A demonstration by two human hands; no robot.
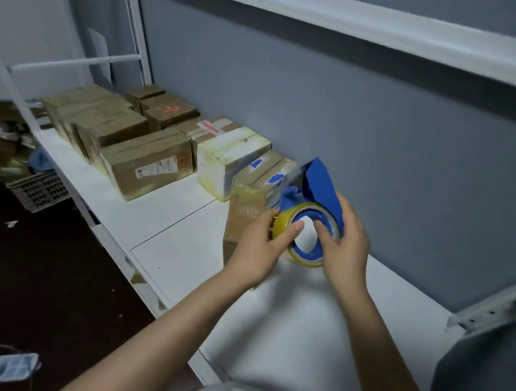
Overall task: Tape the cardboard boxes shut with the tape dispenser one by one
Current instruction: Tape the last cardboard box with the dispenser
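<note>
Dispenser, blue, is held up in 2 hands over the white shelf, not set down. Left hand pinches the rim of the yellowish roll, thumb across its face. Right hand is curled round the dispenser's body, 1 finger hooked into the core.

Step looks like finding or freeing the tape end; no loose end visible, frame a bit blurred. To do it well: right hand keeps the roll from spinning, left thumbnail lifts the end, draws it flat to the blade edge with no folds, then start on the nearest box.

Small box stands just behind the dispenser, touching the left hand's fingers or nearly so; cannot tell which. Beyond the dispenser are a box with blue patches, then a white box, then a row of brown boxes running away from it. All flaps are down, so contents are hidden. Crate sits on the floor far left of the dispenser, its inside not visible.
</note>
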